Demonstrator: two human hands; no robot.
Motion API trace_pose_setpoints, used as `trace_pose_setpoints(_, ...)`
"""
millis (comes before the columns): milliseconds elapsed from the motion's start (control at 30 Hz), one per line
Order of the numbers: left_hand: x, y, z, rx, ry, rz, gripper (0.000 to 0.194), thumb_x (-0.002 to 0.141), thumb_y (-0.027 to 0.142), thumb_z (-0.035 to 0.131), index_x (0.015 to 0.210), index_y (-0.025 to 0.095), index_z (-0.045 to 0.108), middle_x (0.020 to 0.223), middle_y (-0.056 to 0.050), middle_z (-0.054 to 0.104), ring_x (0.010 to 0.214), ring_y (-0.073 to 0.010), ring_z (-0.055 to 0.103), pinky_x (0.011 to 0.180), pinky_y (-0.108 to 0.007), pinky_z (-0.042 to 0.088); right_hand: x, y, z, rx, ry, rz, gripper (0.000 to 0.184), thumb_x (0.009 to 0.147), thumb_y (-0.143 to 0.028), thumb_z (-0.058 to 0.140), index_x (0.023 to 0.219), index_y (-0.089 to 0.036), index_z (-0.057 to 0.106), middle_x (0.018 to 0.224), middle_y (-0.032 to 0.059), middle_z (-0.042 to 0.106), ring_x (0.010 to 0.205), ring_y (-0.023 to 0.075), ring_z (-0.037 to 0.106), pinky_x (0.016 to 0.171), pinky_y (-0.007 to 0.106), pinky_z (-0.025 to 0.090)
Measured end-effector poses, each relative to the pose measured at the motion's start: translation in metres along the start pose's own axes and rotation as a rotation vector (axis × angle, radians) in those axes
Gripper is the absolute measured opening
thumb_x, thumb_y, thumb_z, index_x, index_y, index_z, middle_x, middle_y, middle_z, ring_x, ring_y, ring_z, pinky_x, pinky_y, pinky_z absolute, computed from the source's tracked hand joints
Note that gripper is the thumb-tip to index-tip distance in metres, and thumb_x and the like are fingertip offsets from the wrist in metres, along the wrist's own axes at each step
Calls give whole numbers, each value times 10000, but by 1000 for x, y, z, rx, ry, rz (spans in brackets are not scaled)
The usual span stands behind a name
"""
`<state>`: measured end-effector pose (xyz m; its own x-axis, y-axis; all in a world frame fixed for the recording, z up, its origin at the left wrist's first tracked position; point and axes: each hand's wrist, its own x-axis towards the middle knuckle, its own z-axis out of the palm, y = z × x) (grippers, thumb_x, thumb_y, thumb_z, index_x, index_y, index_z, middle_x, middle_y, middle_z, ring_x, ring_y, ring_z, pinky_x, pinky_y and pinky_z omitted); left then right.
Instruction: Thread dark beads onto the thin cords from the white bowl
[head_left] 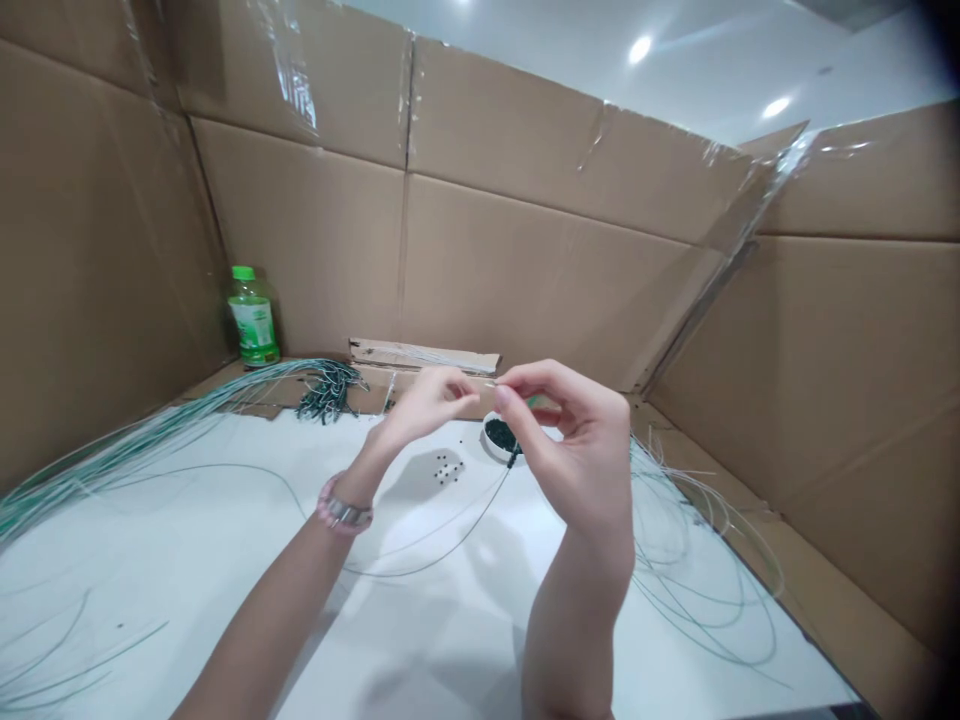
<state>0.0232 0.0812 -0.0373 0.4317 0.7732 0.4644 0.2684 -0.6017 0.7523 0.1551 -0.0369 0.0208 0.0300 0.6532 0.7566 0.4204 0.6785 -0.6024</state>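
Observation:
My left hand [427, 402] and my right hand [574, 440] are raised close together above a white table top [187, 560]. Their fingertips pinch a thin wire [442, 540] between them. The wire loops down below my hands, and a small black bead [513, 459] sits on it under my right fingers. Just behind my hands stands a small white bowl [487, 437] of black beads [500, 434]. Several loose beads [448, 470] lie on the table in front of it. A pink bracelet with a metal piece [345, 512] circles my left wrist.
Long green-grey wires [112, 460] spread across the left of the table, and a black-tipped bundle [327, 392] lies at its back. More wire [705, 580] coils at the right. A green-capped bottle [253, 317] stands at the back left, inside taped cardboard walls [555, 250].

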Motion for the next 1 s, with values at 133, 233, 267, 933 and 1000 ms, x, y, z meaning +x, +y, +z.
trace_pose_setpoints(133, -9, 28, -15, -309, 276, 142, 168, 797, 320, 663, 768, 155, 678, 817, -25, 679, 762, -105, 621, 684, -202, 514, -2, -4, 4, 32, 34, -36, 112, 816, -111, 622, 769, -211, 637, 706, -72, 654, 635, 38, 615, 572, 95, 516)
trace_pose_setpoints(233, -20, 44, -15, -614, 331, 266, 60, 777, 244, 712, 738, 200, 724, 764, 8, 678, 693, -67, 601, 626, -149, 498, -5, -7, 8, 57, 96, -74, 118, 807, -87, 621, 798, -204, 633, 764, -56, 668, 698, 54, 634, 594, 109, 533)
trace_pose_setpoints(267, -23, 48, -13, -668, 314, 281, 57, 792, 230, 701, 752, 215, 738, 782, 9, 683, 694, -62, 602, 624, -142, 501, -6, -8, 10, 65, 126, -91, 121, 802, -76, 620, 804, -197, 630, 800, -42, 678, 743, 67, 647, 602, 118, 541)
trace_pose_setpoints(933, -41, 75, -8, -775, 233, 318, 144, 844, 175, 659, 839, 268, 768, 879, 3, 683, 779, -73, 668, 690, -131, 593, -10, -10, 21, 34, 234, -221, 209, 736, 5, 649, 823, -185, 641, 913, 2, 706, 835, 149, 683, 588, 231, 610)
trace_pose_setpoints(1000, -41, 75, -8, -759, 248, 325, 140, 840, 180, 664, 839, 273, 768, 871, 1, 684, 766, -75, 667, 679, -139, 596, -10, -10, 21, 34, 236, -232, 210, 737, 6, 651, 826, -183, 645, 908, 1, 706, 822, 142, 683, 588, 226, 613)
